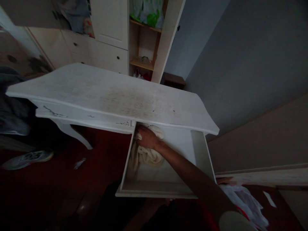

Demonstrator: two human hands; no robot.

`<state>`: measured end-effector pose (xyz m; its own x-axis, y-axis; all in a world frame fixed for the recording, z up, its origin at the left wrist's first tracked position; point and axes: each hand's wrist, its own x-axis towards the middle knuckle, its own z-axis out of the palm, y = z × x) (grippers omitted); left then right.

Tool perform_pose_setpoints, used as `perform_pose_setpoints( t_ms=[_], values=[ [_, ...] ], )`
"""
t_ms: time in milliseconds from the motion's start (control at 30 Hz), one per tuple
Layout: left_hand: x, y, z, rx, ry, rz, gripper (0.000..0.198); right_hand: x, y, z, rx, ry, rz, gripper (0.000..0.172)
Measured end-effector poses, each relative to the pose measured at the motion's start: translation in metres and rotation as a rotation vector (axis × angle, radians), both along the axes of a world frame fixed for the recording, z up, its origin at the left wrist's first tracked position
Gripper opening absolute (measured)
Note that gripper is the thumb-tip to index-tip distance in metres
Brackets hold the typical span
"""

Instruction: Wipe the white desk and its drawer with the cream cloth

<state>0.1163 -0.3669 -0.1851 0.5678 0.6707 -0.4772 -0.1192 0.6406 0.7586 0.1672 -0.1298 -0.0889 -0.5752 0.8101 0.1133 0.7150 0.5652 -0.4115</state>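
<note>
My right hand (147, 137) reaches into the open white drawer (156, 190) of a white table (108, 93). Its fingers are closed round a crumpled cream cloth (146, 156) that lies against the drawer's left and back sides. The hand sits just under the table's front edge, so the fingertips are partly hidden. My left hand is hard to make out; only a dim forearm (141, 215) shows below the drawer front in shadow.
A white wardrobe (110, 22) with open shelves and a green bag (151, 14) stands behind the table. A shoe (26, 159) lies on the dark red floor at left. White plastic bags (245, 202) sit at lower right beside a grey wall.
</note>
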Motion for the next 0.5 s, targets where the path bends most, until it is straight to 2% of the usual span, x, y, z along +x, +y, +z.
perform_pose_setpoints(
  t_ms=[100, 233, 500],
  values=[
    [0.006, 0.000, -0.007, -0.009, 0.003, 0.039, 0.031, -0.002, -0.002, 0.004, 0.015, -0.020, 0.040, 0.051],
    [0.008, -0.001, -0.013, -0.033, 0.013, 0.079, 0.037, 0.005, -0.025, 0.009, 0.001, -0.080, 0.103, 0.046],
    [0.000, -0.002, -0.001, -0.087, 0.004, 0.059, 0.043, 0.001, -0.094, 0.008, -0.085, -0.143, 0.241, 0.048]
  ],
)
